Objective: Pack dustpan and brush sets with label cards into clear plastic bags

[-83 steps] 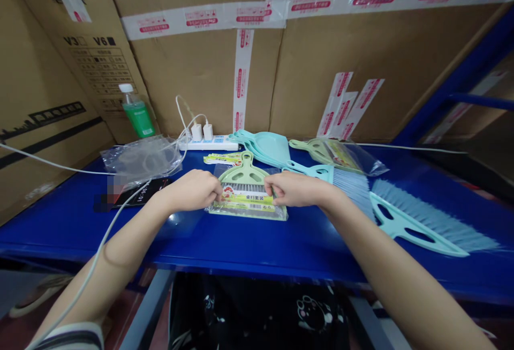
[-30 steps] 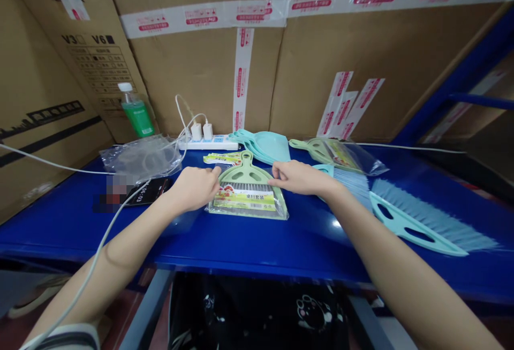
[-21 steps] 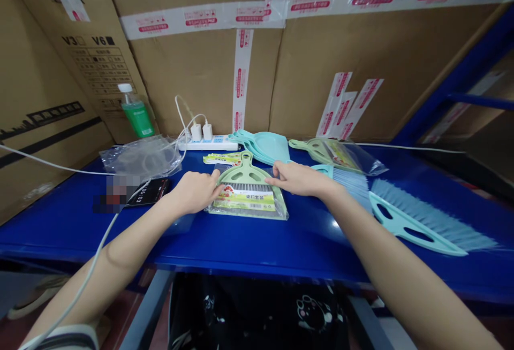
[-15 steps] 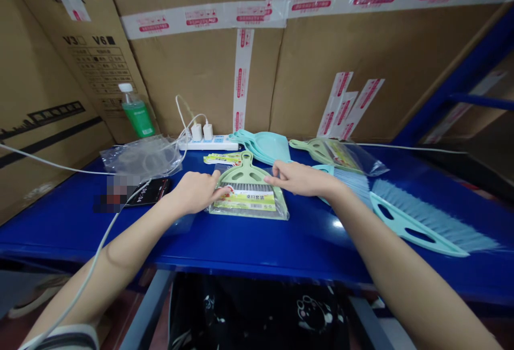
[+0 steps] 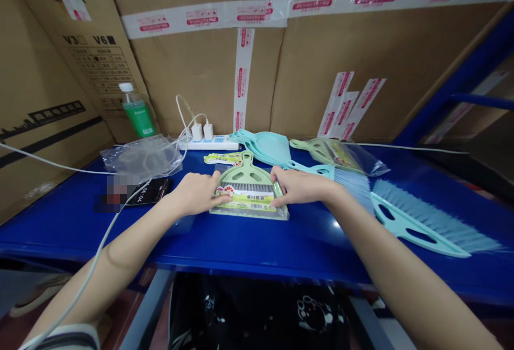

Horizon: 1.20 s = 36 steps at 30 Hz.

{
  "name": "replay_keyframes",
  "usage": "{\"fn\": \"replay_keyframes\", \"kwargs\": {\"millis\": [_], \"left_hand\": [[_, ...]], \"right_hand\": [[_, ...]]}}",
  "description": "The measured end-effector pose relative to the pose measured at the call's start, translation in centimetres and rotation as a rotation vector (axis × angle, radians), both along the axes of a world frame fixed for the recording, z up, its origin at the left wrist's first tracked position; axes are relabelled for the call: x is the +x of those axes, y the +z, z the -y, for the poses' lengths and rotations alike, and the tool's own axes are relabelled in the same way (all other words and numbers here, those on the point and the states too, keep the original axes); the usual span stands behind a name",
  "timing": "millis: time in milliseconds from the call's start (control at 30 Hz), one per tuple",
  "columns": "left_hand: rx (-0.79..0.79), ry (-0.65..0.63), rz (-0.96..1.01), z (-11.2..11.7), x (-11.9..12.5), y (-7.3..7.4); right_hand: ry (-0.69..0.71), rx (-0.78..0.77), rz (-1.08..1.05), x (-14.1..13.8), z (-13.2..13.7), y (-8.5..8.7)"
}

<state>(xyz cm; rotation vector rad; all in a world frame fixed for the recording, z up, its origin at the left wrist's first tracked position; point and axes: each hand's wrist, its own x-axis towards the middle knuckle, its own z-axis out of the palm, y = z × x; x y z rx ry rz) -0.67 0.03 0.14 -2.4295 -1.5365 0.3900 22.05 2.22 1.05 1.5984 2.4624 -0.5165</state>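
A light green dustpan and brush set (image 5: 247,176) in a clear plastic bag lies on the blue table, handle pointing away from me. A yellow and white printed label crosses its grey bristles. My left hand (image 5: 196,193) holds its left edge, thumb on top near the label. On the opposite edge, my right hand (image 5: 299,185) grips with thumb over the front and fingers curled at the side. Just beyond my right wrist lies a light blue brush (image 5: 352,185), partly covered by my forearm. Stacked light blue dustpans (image 5: 270,146) rest behind the set.
Another bagged green set (image 5: 321,152) lies at the back right, and a second blue brush (image 5: 433,221) at the right. Yellow labels (image 5: 220,158), a power strip (image 5: 219,142), crumpled plastic bags (image 5: 140,157), a phone (image 5: 155,191) and a green bottle (image 5: 137,114) sit leftward. Cardboard (image 5: 193,66) walls the back.
My right hand has moved slightly down and closed on the right edge of the bagged set. My left hand stays at the left edge, its thumb slightly lower.
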Motion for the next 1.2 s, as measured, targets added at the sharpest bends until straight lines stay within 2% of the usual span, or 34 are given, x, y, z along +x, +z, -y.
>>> {"fn": "replay_keyframes", "kwargs": {"millis": [200,367,500,567,667,767,900,1000,1200], "left_hand": [[-0.034,0.028,0.000,-0.1,0.1,0.2],[-0.048,0.046,0.001,-0.1,0.0,0.3],[0.024,0.037,0.019,0.1,0.2,0.2],[0.107,-0.025,0.037,0.2,0.3,0.1],[0.182,-0.186,0.059,0.3,0.5,-0.2],[0.155,-0.348,0.084,0.5,0.7,-0.4],[0.109,-0.497,0.090,0.7,0.8,-0.6],[0.066,-0.554,0.068,0.7,0.9,-0.8],[0.005,-0.533,0.080,0.5,0.9,-1.0]], "right_hand": [[-0.026,-0.125,-0.040,-0.4,0.1,0.1],[-0.004,-0.144,-0.048,-0.3,0.0,0.1],[0.002,-0.158,-0.056,-0.3,-0.2,0.0],[0.005,-0.150,-0.051,-0.2,-0.2,0.0],[0.003,-0.147,-0.051,-0.1,-0.2,0.1],[-0.009,-0.155,-0.066,0.0,-0.1,0.3],[-0.015,-0.130,-0.058,-0.1,0.1,0.5],[0.004,-0.042,-0.026,-0.2,0.1,0.6],[0.019,0.076,-0.010,-0.5,0.0,-0.1]]}}
